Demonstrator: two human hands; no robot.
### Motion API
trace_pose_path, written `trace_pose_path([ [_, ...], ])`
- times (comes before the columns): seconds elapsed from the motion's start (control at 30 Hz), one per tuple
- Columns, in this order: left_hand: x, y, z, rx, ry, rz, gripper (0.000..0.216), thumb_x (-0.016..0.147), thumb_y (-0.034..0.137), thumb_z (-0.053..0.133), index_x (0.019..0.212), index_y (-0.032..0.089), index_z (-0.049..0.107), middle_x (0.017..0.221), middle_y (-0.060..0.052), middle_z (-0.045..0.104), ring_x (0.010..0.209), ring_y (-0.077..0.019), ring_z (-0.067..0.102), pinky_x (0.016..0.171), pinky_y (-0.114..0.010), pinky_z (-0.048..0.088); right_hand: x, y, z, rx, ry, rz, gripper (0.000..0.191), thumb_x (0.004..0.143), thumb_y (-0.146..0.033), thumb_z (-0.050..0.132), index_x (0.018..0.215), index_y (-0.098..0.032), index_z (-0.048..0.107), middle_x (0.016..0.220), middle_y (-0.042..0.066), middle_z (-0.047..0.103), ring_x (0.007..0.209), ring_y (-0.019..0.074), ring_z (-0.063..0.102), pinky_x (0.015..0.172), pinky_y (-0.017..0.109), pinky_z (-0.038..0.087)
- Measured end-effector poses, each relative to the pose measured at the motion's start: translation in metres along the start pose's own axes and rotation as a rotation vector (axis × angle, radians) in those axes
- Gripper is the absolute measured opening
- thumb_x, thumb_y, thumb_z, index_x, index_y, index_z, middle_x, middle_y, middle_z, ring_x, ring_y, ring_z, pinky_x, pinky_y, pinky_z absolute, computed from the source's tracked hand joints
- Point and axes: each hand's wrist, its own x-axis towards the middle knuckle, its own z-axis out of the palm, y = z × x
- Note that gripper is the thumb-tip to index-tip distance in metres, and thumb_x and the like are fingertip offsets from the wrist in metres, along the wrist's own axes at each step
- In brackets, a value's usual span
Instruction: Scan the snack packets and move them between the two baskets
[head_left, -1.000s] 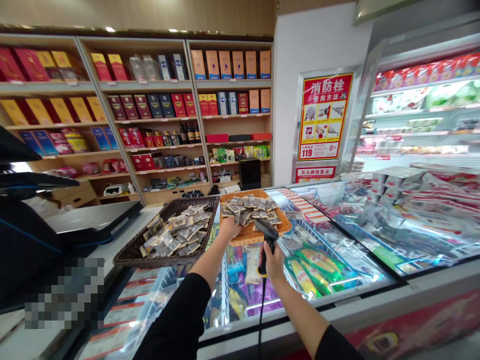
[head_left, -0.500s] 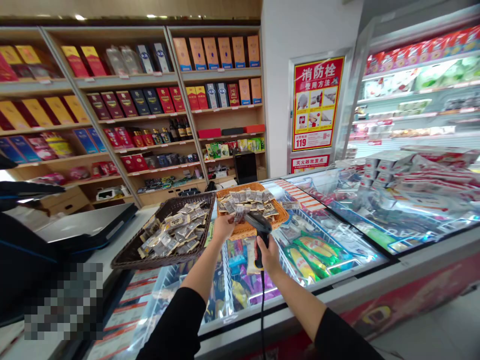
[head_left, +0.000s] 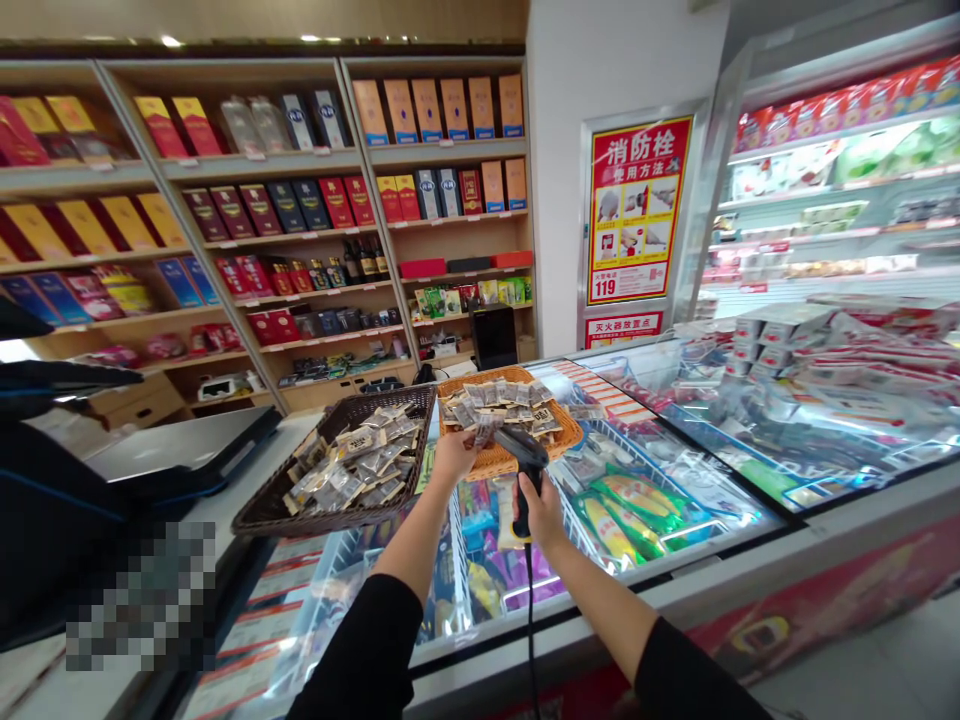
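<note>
My right hand [head_left: 541,508] is closed round the grip of a black barcode scanner [head_left: 525,455], its cord hanging down towards me. The scanner's head points left at a small clear packet [head_left: 487,428], which my left hand [head_left: 454,456] pinches by its edge. Both hands are over the near side of an orange wicker basket [head_left: 564,425] filled with similar small packets. To the left, a dark brown wicker basket [head_left: 251,518] holds many more packets. What is inside the pinched packet is too small to make out.
Both baskets rest on a glass-topped chest freezer [head_left: 720,500] with bagged goods inside. A scale [head_left: 172,445] stands on the counter at left. Stacked packs [head_left: 780,325] lie on the freezer at right. Behind are shelves of boxes [head_left: 300,205] and a red fire-hydrant sign [head_left: 637,210].
The view has shifted slightly, moving the scene a little to the right. Both hands keep their holds, and the packet now shows more plainly in front of the scanner.
</note>
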Motion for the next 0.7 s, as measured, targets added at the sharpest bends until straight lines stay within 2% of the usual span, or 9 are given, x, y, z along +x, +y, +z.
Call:
trace_pose_path([
  [0.13, 0.0, 0.003, 0.001, -0.071, 0.033, -0.011, 0.022, 0.072, 0.025, 0.06, 0.09, 0.018, 0.072, 0.074, -0.004, 0.07, 0.074, -0.0188, 0.063, 0.067, -0.022, 0.044, 0.0, -0.002, -0.001, 0.04, 0.017, 0.031, 0.034, 0.081, -0.053, 0.052, 0.073, -0.021, 0.044, 0.048, -0.008, 0.047, 0.033, 0.0088, 0.043, 0.034, 0.021, 0.036],
  [0.2, -0.002, 0.0, -0.009, -0.153, 0.124, -0.037, 0.026, 0.075, 0.025, 0.057, 0.096, 0.019, 0.071, 0.081, -0.003, 0.071, 0.079, -0.0186, 0.064, 0.071, -0.023, 0.045, 0.0, -0.003, -0.003, 0.069, 0.034, 0.051, 0.035, 0.08, -0.054, 0.054, 0.073, -0.021, 0.044, 0.049, -0.008, 0.048, 0.033, 0.0089, 0.043, 0.033, 0.021, 0.036],
  [0.33, -0.016, -0.028, -0.06, -0.067, 0.5, -0.119, 0.036, 0.078, 0.018, 0.047, 0.108, 0.021, 0.066, 0.102, -0.003, 0.069, 0.096, -0.0197, 0.062, 0.084, -0.028, 0.046, 0.001, -0.003, -0.006, 0.125, 0.064, 0.084, 0.035, 0.078, -0.054, 0.057, 0.074, -0.021, 0.043, 0.053, -0.007, 0.05, 0.033, 0.009, 0.044, 0.032, 0.021, 0.037],
  [0.4, -0.028, -0.051, -0.092, 0.107, 0.579, -0.106, 0.044, 0.078, 0.01, 0.041, 0.114, 0.024, 0.063, 0.116, -0.003, 0.063, 0.107, -0.0194, 0.057, 0.093, -0.03, 0.042, 0.0, -0.001, -0.005, 0.123, 0.051, 0.094, 0.036, 0.078, -0.055, 0.057, 0.073, -0.021, 0.044, 0.053, -0.007, 0.05, 0.033, 0.0089, 0.045, 0.032, 0.021, 0.036],
  [0.43, -0.034, -0.063, -0.105, 0.207, 0.541, -0.133, 0.048, 0.076, 0.006, 0.04, 0.115, 0.024, 0.062, 0.121, -0.003, 0.06, 0.112, -0.0209, 0.053, 0.097, -0.034, 0.039, -0.001, 0.0, -0.004, 0.115, 0.041, 0.095, 0.037, 0.077, -0.055, 0.057, 0.073, -0.021, 0.044, 0.053, -0.006, 0.05, 0.033, 0.0088, 0.045, 0.032, 0.021, 0.036],
  [0.5, -0.045, -0.08, -0.123, 0.377, 0.345, -0.221, 0.051, 0.071, 0.001, 0.043, 0.112, 0.023, 0.064, 0.127, -0.006, 0.056, 0.122, -0.0273, 0.045, 0.102, -0.045, 0.032, -0.002, 0.001, -0.002, 0.107, 0.031, 0.093, 0.038, 0.076, -0.056, 0.058, 0.071, -0.021, 0.044, 0.053, -0.006, 0.051, 0.033, 0.0085, 0.045, 0.032, 0.021, 0.036],
  [0.57, -0.051, -0.087, -0.127, 0.453, 0.209, -0.289, 0.053, 0.068, 0.0, 0.045, 0.113, 0.022, 0.063, 0.132, -0.008, 0.051, 0.127, -0.0309, 0.039, 0.103, -0.051, 0.029, -0.001, 0.0, -0.004, 0.12, 0.031, 0.098, 0.039, 0.075, -0.057, 0.059, 0.071, -0.021, 0.045, 0.053, -0.006, 0.052, 0.033, 0.0087, 0.045, 0.032, 0.021, 0.037],
  [0.63, -0.049, -0.08, -0.12, 0.451, 0.201, -0.261, 0.055, 0.069, 0.0, 0.045, 0.117, 0.021, 0.061, 0.134, -0.008, 0.049, 0.126, -0.0286, 0.04, 0.103, -0.047, 0.03, 0.006, -0.004, -0.01, 0.127, 0.053, 0.107, 0.039, 0.075, -0.057, 0.059, 0.07, -0.021, 0.045, 0.051, -0.006, 0.052, 0.033, 0.0091, 0.045, 0.032, 0.021, 0.038],
  [0.7, -0.041, -0.063, -0.105, 0.401, 0.224, -0.154, 0.052, 0.072, 0.002, 0.043, 0.117, 0.022, 0.061, 0.132, -0.006, 0.051, 0.122, -0.0234, 0.046, 0.104, -0.038, 0.033, 0.018, -0.008, -0.019, 0.101, 0.101, 0.11, 0.04, 0.074, -0.057, 0.059, 0.067, -0.021, 0.046, 0.049, -0.006, 0.051, 0.033, 0.0093, 0.045, 0.032, 0.021, 0.037],
])
